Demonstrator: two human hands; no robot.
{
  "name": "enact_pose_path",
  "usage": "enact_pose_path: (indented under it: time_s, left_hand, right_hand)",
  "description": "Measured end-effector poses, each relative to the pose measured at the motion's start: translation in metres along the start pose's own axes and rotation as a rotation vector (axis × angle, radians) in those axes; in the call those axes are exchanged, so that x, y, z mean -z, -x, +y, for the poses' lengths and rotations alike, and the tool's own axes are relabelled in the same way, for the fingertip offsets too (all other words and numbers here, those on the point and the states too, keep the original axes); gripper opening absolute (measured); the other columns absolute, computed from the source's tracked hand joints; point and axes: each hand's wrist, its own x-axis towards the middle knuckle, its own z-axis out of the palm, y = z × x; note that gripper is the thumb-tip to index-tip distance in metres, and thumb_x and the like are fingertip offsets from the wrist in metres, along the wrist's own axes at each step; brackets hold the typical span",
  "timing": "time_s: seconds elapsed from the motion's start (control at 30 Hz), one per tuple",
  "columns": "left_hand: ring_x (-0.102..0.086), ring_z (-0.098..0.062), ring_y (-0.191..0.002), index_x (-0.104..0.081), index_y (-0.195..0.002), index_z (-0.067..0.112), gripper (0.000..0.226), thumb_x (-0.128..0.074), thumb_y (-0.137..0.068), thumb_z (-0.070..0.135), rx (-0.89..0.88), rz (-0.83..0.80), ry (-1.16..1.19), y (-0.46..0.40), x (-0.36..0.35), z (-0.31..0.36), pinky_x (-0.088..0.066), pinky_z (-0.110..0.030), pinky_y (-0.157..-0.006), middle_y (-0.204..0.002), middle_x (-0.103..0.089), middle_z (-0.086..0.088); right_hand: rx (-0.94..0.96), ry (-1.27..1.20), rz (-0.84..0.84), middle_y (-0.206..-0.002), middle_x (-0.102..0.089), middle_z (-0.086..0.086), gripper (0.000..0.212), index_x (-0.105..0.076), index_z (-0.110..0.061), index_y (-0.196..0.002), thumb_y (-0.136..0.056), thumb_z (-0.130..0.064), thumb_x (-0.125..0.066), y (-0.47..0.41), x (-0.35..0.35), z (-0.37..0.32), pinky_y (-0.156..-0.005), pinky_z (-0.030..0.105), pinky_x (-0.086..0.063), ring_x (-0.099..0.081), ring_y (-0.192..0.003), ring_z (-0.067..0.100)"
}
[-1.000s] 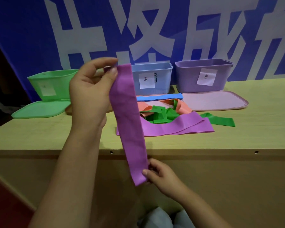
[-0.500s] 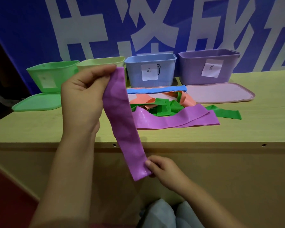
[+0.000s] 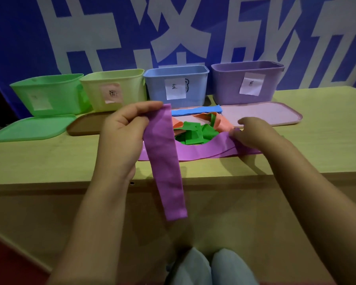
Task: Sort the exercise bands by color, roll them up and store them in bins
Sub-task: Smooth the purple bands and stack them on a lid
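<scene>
Pinched by its top end in the left hand (image 3: 123, 128), a purple band (image 3: 164, 161) hangs down at frame centre. Right hand (image 3: 253, 130) pinches a second purple band (image 3: 203, 150) lying on the table (image 3: 49, 157), centre right, before the purple bin (image 3: 230, 85).

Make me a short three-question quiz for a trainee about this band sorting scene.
1. True or false: the left hand holds a purple band by its top end.
2. How many bins stand at the back of the table?
3. The right hand touches which: A) blue band, B) the purple band on the table, C) lid?

Key: 1 true; 2 four; 3 B.
</scene>
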Motion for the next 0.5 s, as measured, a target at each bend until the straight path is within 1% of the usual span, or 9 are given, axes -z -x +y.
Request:
enact_pose_path:
  time_s: [0.03, 0.1, 0.13, 0.2, 0.27, 0.33, 0.4, 0.43, 0.5]
  left_hand:
    - [-0.065, -0.011, -0.094, -0.075, -0.077, 0.033, 0.055, -0.042, -0.085, -0.010, 0.002, -0.005, 0.004, 0.000, -0.001, 0.000, -0.050, -0.026, -0.076, -0.092, -0.073, 0.007]
    - [-0.066, -0.012, -0.095, -0.075, -0.077, 0.033, 0.056, -0.042, -0.086, -0.011, 0.009, -0.013, 0.009, 0.001, -0.002, -0.002, -0.050, -0.026, -0.077, -0.091, -0.073, 0.008]
    - [-0.066, -0.012, -0.096, -0.075, -0.077, 0.033, 0.056, -0.042, -0.086, -0.011, 0.014, -0.019, 0.011, 0.001, -0.003, -0.003, -0.050, -0.026, -0.079, -0.092, -0.073, 0.009]
    - [-0.065, -0.012, -0.098, -0.075, -0.077, 0.032, 0.055, -0.042, -0.087, -0.011, 0.025, -0.032, 0.012, 0.002, -0.004, -0.004, -0.051, -0.027, -0.082, -0.092, -0.073, 0.009]
    - [-0.065, -0.011, -0.096, -0.074, -0.078, 0.031, 0.055, -0.042, -0.086, -0.012, 0.031, -0.043, 0.018, 0.002, -0.007, -0.005, -0.051, -0.029, -0.084, -0.090, -0.073, 0.010]
    - [-0.065, -0.011, -0.095, -0.074, -0.080, 0.030, 0.054, -0.041, -0.086, -0.013, 0.036, -0.052, 0.023, 0.002, -0.009, -0.007, -0.051, -0.029, -0.084, -0.089, -0.073, 0.010]
    - [-0.065, -0.012, -0.095, -0.074, -0.081, 0.029, 0.053, -0.042, -0.086, -0.013, 0.041, -0.060, 0.031, 0.002, -0.010, -0.009, -0.050, -0.028, -0.082, -0.092, -0.073, 0.007]
    - [-0.065, -0.013, -0.097, -0.075, -0.081, 0.029, 0.053, -0.042, -0.086, -0.013, 0.044, -0.064, 0.034, 0.002, -0.011, -0.010, -0.050, -0.028, -0.082, -0.094, -0.073, 0.005]
    - [-0.064, -0.015, -0.099, -0.075, -0.080, 0.030, 0.054, -0.043, -0.087, -0.012, 0.049, -0.071, 0.038, 0.002, -0.013, -0.011, -0.051, -0.029, -0.081, -0.098, -0.072, 0.002]
  right_hand:
    - [-0.021, 0.034, -0.034, -0.127, -0.055, 0.016, 0.046, -0.050, -0.007, -0.129, -0.092, -0.035, -0.053, -0.006, -0.003, 0.001, -0.086, 0.036, -0.043, -0.052, -0.110, 0.031]
    - [-0.029, 0.051, -0.064, -0.120, -0.058, 0.017, 0.046, -0.053, -0.006, -0.125, -0.091, -0.036, -0.054, -0.013, -0.009, 0.002, -0.081, 0.034, -0.042, -0.053, -0.103, 0.031]
    - [-0.028, 0.061, -0.069, -0.118, -0.059, 0.016, 0.046, -0.055, -0.006, -0.124, -0.090, -0.036, -0.055, -0.014, -0.009, 0.002, -0.079, 0.033, -0.042, -0.054, -0.102, 0.030]
    - [-0.022, 0.073, -0.061, -0.118, -0.059, 0.015, 0.044, -0.056, -0.007, -0.122, -0.090, -0.037, -0.057, -0.014, -0.005, 0.001, -0.082, 0.034, -0.042, -0.054, -0.104, 0.029]
    - [0.001, 0.054, -0.039, -0.114, -0.061, 0.013, 0.036, -0.061, -0.012, -0.119, -0.090, -0.034, -0.057, -0.014, 0.000, 0.003, -0.078, 0.032, -0.042, -0.052, -0.096, 0.026]
    - [0.012, -0.034, 0.036, -0.109, -0.065, 0.010, 0.025, -0.067, -0.016, -0.110, -0.088, -0.027, -0.061, -0.015, 0.003, 0.007, -0.073, 0.030, -0.043, -0.053, -0.092, 0.025]
    - [0.022, -0.116, 0.140, -0.107, -0.066, 0.008, 0.018, -0.069, -0.018, -0.103, -0.086, -0.022, -0.064, -0.015, 0.006, 0.008, -0.076, 0.032, -0.047, -0.056, -0.095, 0.025]
    - [0.034, -0.156, 0.165, -0.108, -0.066, 0.008, 0.018, -0.069, -0.018, -0.103, -0.087, -0.020, -0.063, -0.014, 0.008, 0.007, -0.077, 0.033, -0.048, -0.057, -0.095, 0.025]
    - [0.064, -0.282, 0.178, -0.111, -0.065, 0.009, 0.023, -0.066, -0.014, -0.111, -0.090, -0.017, -0.058, -0.010, 0.014, 0.002, -0.076, 0.034, -0.048, -0.056, -0.092, 0.024]
